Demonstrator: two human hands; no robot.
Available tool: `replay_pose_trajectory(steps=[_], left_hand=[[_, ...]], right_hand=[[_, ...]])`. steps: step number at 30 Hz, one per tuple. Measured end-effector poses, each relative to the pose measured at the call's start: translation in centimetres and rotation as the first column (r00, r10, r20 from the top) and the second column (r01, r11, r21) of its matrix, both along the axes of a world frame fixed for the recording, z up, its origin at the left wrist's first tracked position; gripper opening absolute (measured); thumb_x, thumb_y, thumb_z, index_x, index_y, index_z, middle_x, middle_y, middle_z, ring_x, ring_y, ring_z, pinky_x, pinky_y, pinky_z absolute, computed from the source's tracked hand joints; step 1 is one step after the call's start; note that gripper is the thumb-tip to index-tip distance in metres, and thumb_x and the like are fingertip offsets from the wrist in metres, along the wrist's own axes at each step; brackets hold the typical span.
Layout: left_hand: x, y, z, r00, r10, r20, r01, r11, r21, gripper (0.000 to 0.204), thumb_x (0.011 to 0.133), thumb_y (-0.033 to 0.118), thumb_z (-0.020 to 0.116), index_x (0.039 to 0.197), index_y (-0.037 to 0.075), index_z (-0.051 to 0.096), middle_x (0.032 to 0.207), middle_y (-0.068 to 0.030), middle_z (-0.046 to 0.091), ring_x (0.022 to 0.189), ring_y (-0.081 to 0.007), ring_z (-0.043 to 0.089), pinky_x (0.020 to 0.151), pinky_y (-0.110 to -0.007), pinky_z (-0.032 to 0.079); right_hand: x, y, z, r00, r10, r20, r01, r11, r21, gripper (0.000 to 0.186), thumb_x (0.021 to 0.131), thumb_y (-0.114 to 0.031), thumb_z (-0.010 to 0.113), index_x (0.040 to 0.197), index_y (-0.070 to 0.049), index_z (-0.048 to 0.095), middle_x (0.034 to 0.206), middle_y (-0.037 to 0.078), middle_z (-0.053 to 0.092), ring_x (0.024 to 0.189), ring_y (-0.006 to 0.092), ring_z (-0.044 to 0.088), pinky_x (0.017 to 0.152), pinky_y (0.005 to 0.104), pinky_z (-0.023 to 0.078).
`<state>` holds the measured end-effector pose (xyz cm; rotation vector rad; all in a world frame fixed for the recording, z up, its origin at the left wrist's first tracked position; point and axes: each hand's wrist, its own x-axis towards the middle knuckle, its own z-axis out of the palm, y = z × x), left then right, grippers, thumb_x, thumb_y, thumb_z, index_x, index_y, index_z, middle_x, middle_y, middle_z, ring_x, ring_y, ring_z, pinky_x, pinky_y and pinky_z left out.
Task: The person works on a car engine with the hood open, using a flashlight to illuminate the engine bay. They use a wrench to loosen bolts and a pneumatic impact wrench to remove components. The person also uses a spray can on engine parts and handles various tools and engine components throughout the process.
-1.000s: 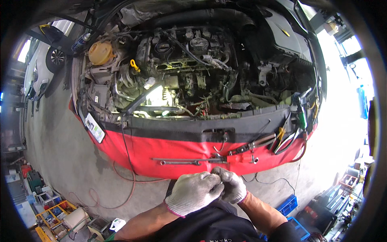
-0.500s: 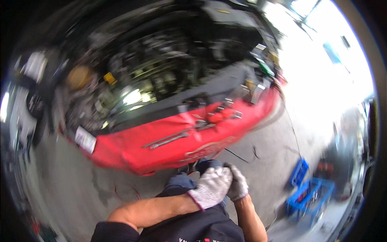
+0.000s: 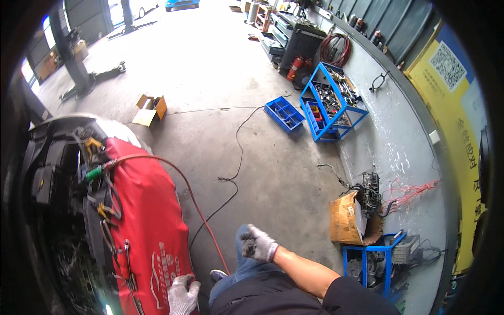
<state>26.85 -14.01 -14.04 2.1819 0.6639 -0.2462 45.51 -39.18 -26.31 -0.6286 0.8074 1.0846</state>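
Note:
My left hand (image 3: 184, 295), in a whitish knit glove, is beside the near edge of a red fender cover (image 3: 144, 197), its thumb apart from the fingers and nothing visible in it. My right hand (image 3: 257, 244), in a matching glove with dark soiled fingers, hangs over my right leg. Its fingers are curled, and I cannot make out anything inside them. The cover drapes over the front of a car with an exposed engine bay (image 3: 58, 231). Long metal hand tools (image 3: 129, 265) lie along the cover. A reddish hose (image 3: 184, 176) runs from a green fitting (image 3: 93, 174) down to the floor.
A dark cable (image 3: 239, 142) crosses the floor. Ahead are a blue divided tray (image 3: 284, 114) and a blue tool cart (image 3: 321, 134). Along the right wall stand a cardboard box (image 3: 344, 218), a blue frame (image 3: 389, 268) and an engine part (image 3: 370, 191). An opened carton (image 3: 148, 111) sits farther off.
My view has turned right, away from the engine bay toward the aisle. My hands, together before, are now apart: left by the cover, right over my leg.

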Motion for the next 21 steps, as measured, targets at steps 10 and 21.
replay_pose_trajectory(steps=[10,21], left_hand=[[11.7,-2.1,-16.5,0.902,0.092,-0.422,-0.082,0.996,0.043,0.046,0.092,0.042,0.055,0.115,0.004,0.069,0.109,-0.0218,0.070,0.107,-0.0368,0.064,0.097,-0.043,0.049],[23.1,-15.9,-14.3,0.554,0.222,-0.803,-0.243,0.965,0.100,0.032,0.100,0.028,0.047,0.100,0.007,0.070,0.087,-0.0184,0.069,0.073,-0.0300,0.065,0.068,-0.046,0.053]], right_hand=[[41.2,-21.7,-18.9,0.917,-0.381,0.117,0.384,0.923,0.002,0.015,0.101,-0.024,0.051,0.092,-0.014,0.058,0.067,-0.001,0.054,0.059,0.0189,0.057,0.054,0.0386,0.052],[89.7,-37.3,-40.3,0.768,-0.455,0.450,0.593,0.770,-0.234,0.029,0.099,-0.036,0.054,0.087,-0.010,0.060,0.069,0.009,0.063,0.059,0.0249,0.064,0.055,0.0429,0.055]])
